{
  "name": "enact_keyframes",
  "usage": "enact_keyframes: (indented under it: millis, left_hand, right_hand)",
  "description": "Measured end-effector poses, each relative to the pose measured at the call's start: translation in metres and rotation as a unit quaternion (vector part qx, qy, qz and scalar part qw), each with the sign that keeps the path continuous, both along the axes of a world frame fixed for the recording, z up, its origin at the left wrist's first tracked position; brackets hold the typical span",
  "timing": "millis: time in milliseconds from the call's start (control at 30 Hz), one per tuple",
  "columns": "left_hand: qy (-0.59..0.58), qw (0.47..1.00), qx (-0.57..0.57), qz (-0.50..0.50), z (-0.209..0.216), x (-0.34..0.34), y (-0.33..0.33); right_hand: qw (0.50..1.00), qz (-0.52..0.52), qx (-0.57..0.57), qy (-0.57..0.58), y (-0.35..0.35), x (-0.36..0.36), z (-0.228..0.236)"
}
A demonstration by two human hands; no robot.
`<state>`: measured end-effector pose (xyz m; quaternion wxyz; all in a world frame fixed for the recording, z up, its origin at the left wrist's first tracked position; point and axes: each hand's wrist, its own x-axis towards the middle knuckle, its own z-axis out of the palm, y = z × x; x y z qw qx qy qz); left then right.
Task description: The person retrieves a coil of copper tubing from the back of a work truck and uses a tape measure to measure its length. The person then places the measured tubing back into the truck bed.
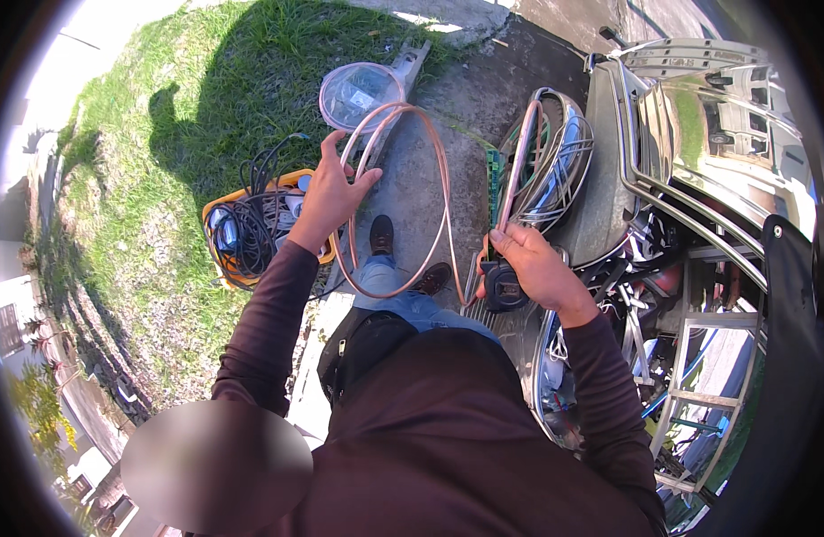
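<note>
A loose coil of thin copper tube (447, 201) hangs in wide loops between my hands. My left hand (329, 192) is closed around its left side, the loops passing between thumb and fingers. My right hand (546, 273) grips the tube near its straight end, which points up and away from me. In that same hand is a dark tape measure (503, 288), with fingers showing at its left side. Its green blade (494, 188) is pulled out beside the straight length of tube. My palms hide part of the grip on both sides.
At left on the grass stands a yellow crate (211, 208) with black cables (251, 228). A bagged round coil (362, 94) lies ahead. To the right are a shiny wire-ringed object (568, 148), a vehicle with metal rails (640, 183) and an aluminium ladder (705, 398).
</note>
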<state>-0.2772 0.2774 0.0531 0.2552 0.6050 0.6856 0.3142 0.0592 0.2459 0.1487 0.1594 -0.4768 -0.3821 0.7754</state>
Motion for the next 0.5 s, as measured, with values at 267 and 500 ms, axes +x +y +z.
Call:
enact_keyframes:
  millis: [267,500]
  left_hand:
    - [0.329,0.931,0.125,-0.100,-0.020,0.028,0.030]
    - [0.239,0.966,-0.024,-0.098,-0.039,0.010,0.064]
  right_hand:
    - [0.997,-0.001,0.046,-0.063,-0.007,0.000,-0.002]
    - [0.955,0.113,0.190,-0.198,-0.026,0.005,-0.012]
